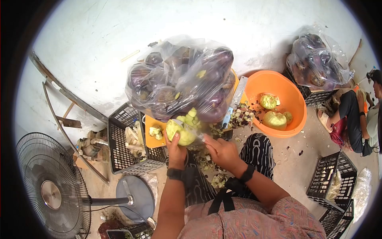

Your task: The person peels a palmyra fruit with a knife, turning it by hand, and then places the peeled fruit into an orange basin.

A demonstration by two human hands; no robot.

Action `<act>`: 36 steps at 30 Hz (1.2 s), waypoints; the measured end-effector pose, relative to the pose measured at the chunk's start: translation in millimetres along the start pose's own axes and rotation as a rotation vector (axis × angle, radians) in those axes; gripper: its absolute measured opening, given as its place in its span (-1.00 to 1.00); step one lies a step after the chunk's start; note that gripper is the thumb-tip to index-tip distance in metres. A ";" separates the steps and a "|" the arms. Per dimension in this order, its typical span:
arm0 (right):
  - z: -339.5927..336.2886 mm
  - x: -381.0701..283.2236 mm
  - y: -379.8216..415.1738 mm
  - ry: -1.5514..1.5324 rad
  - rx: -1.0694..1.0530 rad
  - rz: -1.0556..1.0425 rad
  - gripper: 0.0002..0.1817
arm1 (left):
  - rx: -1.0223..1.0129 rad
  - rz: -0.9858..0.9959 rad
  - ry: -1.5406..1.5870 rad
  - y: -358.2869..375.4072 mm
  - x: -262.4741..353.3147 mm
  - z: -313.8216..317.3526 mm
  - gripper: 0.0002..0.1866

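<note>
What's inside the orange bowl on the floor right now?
The orange bowl holds a few peeled, pale green vegetables. Its near wall hides the part of the bottom closest to the person, so anything lying there can't be seen.

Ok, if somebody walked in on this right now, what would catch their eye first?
Probably the big clear plastic bag of purple eggplants bulging at the centre, just above the hands. Below it the left hand holds a peeled pale green eggplant while the right hand works a knife against it. To the right, a bright orange basin holds more peeled ones.
</note>
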State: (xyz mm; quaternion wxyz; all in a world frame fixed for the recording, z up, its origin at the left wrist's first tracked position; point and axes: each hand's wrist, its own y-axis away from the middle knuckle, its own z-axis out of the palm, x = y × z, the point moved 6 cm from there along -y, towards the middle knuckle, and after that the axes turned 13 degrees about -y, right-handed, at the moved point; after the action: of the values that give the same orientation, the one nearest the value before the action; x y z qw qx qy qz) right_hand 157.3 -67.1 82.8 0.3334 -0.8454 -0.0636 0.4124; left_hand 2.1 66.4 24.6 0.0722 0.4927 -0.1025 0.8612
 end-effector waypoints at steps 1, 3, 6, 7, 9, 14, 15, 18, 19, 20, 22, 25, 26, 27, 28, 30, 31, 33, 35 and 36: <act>-0.6 0.1 -0.2 0.002 -0.001 0.000 -0.61 | 0.001 -0.001 0.000 0.7 0.8 1.3 -0.38; -0.5 -1.1 -1.2 0.032 -0.011 -0.006 -0.61 | 0.002 -0.005 0.000 1.4 0.3 2.1 -0.38; 3.4 -3.7 -9.5 0.059 -0.031 0.001 -0.61 | 0.000 0.008 -0.011 1.0 0.3 1.0 -0.38; 5.1 -3.7 -11.7 0.059 -0.030 0.001 -0.61 | 0.001 0.006 -0.001 1.2 0.3 1.3 -0.38; 9.4 -2.5 -15.6 0.043 -0.023 -0.008 -0.61 | 0.001 0.006 0.010 1.3 1.0 1.7 -0.38; 16.5 10.4 -28.6 0.094 0.002 0.018 -0.62 | 0.001 0.015 -0.042 2.4 2.1 4.4 -0.40; 17.8 14.2 -30.5 0.124 0.023 0.028 -0.62 | 0.001 0.016 -0.045 2.6 2.7 4.1 -0.40; 11.7 25.5 -24.4 0.008 0.100 0.039 -0.64 | 0.007 0.008 -0.031 -0.2 1.3 0.0 -0.40; 10.3 26.9 -20.3 0.009 0.097 0.038 -0.64 | -0.004 -0.001 -0.034 -2.1 -2.1 -2.9 -0.40; 4.5 28.5 -13.3 -0.099 0.174 0.050 -0.62 | -0.015 -0.011 -0.036 -3.4 -5.4 -5.6 -0.39; -4.3 26.8 1.0 -0.204 0.252 0.065 -0.60 | -0.016 -0.030 -0.008 -4.7 -9.2 -8.7 -0.40; 3.4 19.1 18.2 -0.136 0.076 0.129 -0.59 | -0.029 -0.048 0.022 -5.2 -15.1 -10.4 -0.41; 6.3 13.7 20.4 -0.124 0.101 0.083 -0.60 | -0.033 -0.039 0.027 -5.6 -15.8 -11.5 -0.40; 8.4 9.0 21.2 -0.115 0.125 0.036 -0.61 | -0.032 -0.039 0.024 -5.5 -16.2 -12.2 -0.40; 10.1 8.1 20.6 -0.118 0.125 0.036 -0.61 | -0.027 -0.046 0.030 -5.4 -17.2 -12.7 -0.40; 10.0 7.0 19.1 -0.107 0.164 0.027 -0.61 | -0.023 -0.050 0.034 -5.7 -16.0 -13.4 -0.40; 10.6 8.0 19.1 -0.108 0.165 0.028 -0.61 | -0.023 -0.064 0.074 -5.5 -15.6 -13.1 -0.42; 8.6 8.8 18.0 -0.069 0.179 0.005 -0.62 | -0.024 -0.080 0.116 -5.8 -15.9 -11.7 -0.42; 6.0 7.6 19.0 -0.069 0.128 0.044 -0.60 | -0.039 -0.064 0.123 -5.1 -15.3 -10.7 -0.43; 6.4 7.0 18.7 -0.071 0.077 0.080 -0.59 | -0.039 -0.066 0.122 -5.4 -16.9 -11.8 -0.43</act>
State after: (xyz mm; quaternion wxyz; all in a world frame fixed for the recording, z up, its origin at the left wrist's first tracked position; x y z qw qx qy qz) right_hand 154.0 -75.5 63.9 0.3465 -0.8187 -0.0255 0.4571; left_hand 2.0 74.2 4.8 0.1164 0.4408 -0.0982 0.8846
